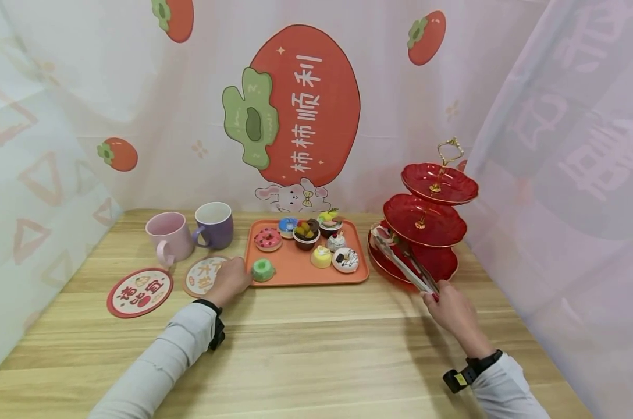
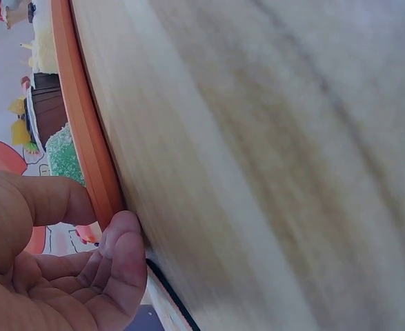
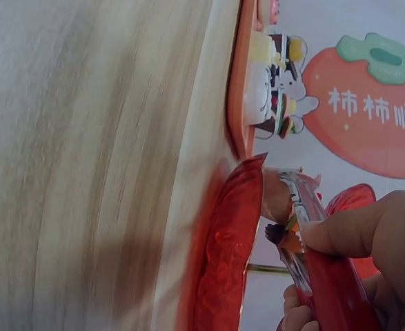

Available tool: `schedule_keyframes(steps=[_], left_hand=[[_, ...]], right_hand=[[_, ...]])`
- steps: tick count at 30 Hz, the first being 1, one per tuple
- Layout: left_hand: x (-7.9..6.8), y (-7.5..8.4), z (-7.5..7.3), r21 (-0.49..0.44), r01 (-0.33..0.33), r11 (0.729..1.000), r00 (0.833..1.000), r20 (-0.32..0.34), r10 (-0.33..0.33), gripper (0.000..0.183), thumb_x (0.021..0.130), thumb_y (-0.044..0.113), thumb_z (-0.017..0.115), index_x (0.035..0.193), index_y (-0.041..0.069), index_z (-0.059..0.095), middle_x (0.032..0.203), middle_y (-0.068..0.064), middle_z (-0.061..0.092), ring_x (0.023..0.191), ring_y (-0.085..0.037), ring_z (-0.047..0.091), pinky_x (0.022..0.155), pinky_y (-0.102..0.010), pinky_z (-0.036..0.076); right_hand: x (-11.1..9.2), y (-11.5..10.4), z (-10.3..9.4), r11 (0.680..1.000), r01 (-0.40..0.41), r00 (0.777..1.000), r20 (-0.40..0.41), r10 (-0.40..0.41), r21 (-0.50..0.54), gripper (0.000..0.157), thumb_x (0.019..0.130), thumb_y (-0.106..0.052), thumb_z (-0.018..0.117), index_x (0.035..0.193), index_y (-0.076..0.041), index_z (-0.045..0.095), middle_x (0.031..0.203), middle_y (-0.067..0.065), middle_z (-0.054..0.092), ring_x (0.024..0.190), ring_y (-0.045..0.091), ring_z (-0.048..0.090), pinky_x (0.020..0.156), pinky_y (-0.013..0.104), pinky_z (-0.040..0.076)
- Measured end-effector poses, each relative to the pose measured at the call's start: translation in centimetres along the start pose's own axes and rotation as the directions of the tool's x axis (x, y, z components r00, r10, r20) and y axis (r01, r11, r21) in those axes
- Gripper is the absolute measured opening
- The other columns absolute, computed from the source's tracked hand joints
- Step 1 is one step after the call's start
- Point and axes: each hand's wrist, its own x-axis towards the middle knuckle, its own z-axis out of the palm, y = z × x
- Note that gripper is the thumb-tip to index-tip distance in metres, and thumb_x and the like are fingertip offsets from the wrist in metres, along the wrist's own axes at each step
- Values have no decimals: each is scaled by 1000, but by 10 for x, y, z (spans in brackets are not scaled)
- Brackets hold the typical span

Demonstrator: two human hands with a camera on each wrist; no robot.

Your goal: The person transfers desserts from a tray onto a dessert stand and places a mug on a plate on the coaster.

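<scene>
My left hand (image 1: 231, 280) pinches the front left corner of an orange tray (image 1: 290, 267), thumb and fingers on its rim (image 2: 92, 131). A green ring-shaped cake (image 1: 263, 269) sits near that corner. In my right hand (image 1: 452, 311) are metal tongs (image 1: 408, 265) with red handles (image 3: 333, 289). Their tips are at a small toy pastry (image 1: 383, 234) over the bottom tier of a red three-tier stand (image 1: 425, 220); in the right wrist view the pastry (image 3: 278, 200) is partly hidden by the tongs, and I cannot tell whether it touches the plate.
On the tray are a pink donut (image 1: 268, 239), a fruit cupcake (image 1: 306, 234), a yellow cake (image 1: 321, 256), a white donut (image 1: 345, 260) and others. To the left stand a pink mug (image 1: 171, 235) and a purple mug (image 1: 214, 226), with two round coasters (image 1: 140, 293) before them.
</scene>
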Motion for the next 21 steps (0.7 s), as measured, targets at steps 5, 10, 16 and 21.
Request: schedule_keyframes(steps=[5,10,16,21], left_hand=[[1,-1,-1,2,-3,1000,1000,-6,3,17,83,4,56,68,2,49,62,-9,47,57,-22,43,54,-34,36],[1,0,-2,8,3,1000,1000,-6,-3,16,83,4,56,68,2,50,63,-9,48,58,-22,43,54,-34,36],[0,0,0,-4,-2,1000,1000,-8,2,18,84,4,55,67,2,50,63,-9,49,57,-22,43,53,-34,36],[-1,-1,0,-3,-3,1000,1000,-6,3,17,84,5,56,68,2,50,63,-9,48,57,-22,43,52,-33,36]], right_hand=[[6,5,0,1000,-10,1000,2,10,-11,29,86,-23,60,81,3,49,64,9,46,53,26,46,47,39,34],[10,7,-1,999,-10,1000,4,10,-34,29,86,-23,60,80,3,49,64,11,49,53,29,49,48,42,36],[11,8,-1,999,-30,999,36,32,-43,30,85,-23,59,84,6,50,68,15,53,57,33,52,50,45,39],[12,9,0,997,-57,997,55,59,-44,31,86,-24,58,85,6,50,70,17,55,59,34,53,51,45,40]])
